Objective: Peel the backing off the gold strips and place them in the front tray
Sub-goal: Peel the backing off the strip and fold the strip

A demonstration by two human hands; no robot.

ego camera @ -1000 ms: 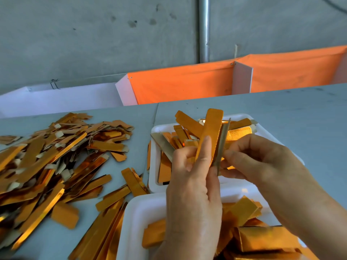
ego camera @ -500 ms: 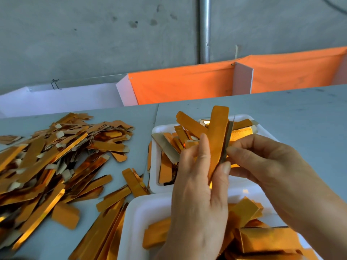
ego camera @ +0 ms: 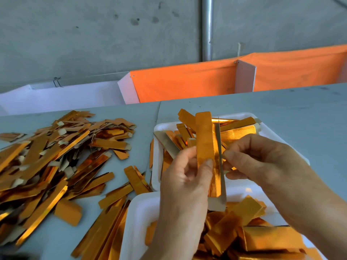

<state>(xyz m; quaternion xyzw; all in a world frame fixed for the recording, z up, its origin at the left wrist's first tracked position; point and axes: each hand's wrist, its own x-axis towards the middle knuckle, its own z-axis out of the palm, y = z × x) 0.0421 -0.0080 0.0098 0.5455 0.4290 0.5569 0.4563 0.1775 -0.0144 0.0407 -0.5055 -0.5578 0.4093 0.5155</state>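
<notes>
Gold strip (ego camera: 204, 139) stands upright between both hands, above the far white tray (ego camera: 156, 166). Left hand (ego camera: 185, 182) pinches its gold layer with thumb and fingers; right hand (ego camera: 249, 156) pinches the thin grey backing (ego camera: 219, 147), partly separated from it. Near tray (ego camera: 139, 212) holds gold pieces. More strips (ego camera: 56, 152) lie piled on the counter (ego camera: 281, 119).

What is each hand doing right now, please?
Left hand: holds the upright gold foil strip.
Right hand: pinches the thin grey backing strip.
</notes>
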